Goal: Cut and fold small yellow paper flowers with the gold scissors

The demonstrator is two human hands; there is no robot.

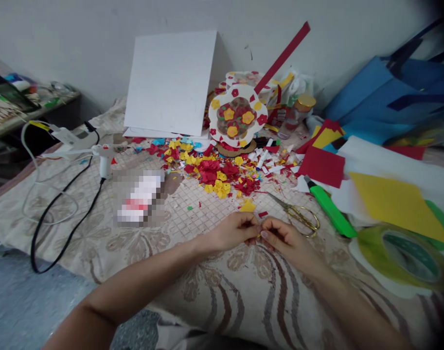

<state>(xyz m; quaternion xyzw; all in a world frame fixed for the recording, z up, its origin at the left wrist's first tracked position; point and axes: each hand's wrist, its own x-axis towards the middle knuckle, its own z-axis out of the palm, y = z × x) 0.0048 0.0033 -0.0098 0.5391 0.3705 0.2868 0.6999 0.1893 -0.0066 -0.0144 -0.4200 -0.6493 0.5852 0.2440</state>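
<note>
My left hand (239, 230) and my right hand (285, 238) meet above the patterned cloth, thumbs and fingertips pinched together. Between them shows a sliver of yellow, apparently a small paper piece (259, 236); the fingers hide most of it. Just beyond the left fingers lies a yellow paper scrap (248, 206). Gold-handled scissors (300, 216) rest beside the right hand, blades pointing away to the left. Further back is a heap of yellow paper flowers (219, 187) and red paper flowers (210, 171).
A flower-shaped decorated lantern (238, 116) stands behind the heap, near a leaning white board (170, 82). On the right are a green box cutter (333, 209), yellow paper (399, 204), a tape roll (400, 257) and a blue bag (378, 97). A white glue gun (105, 163) with its cord stands left.
</note>
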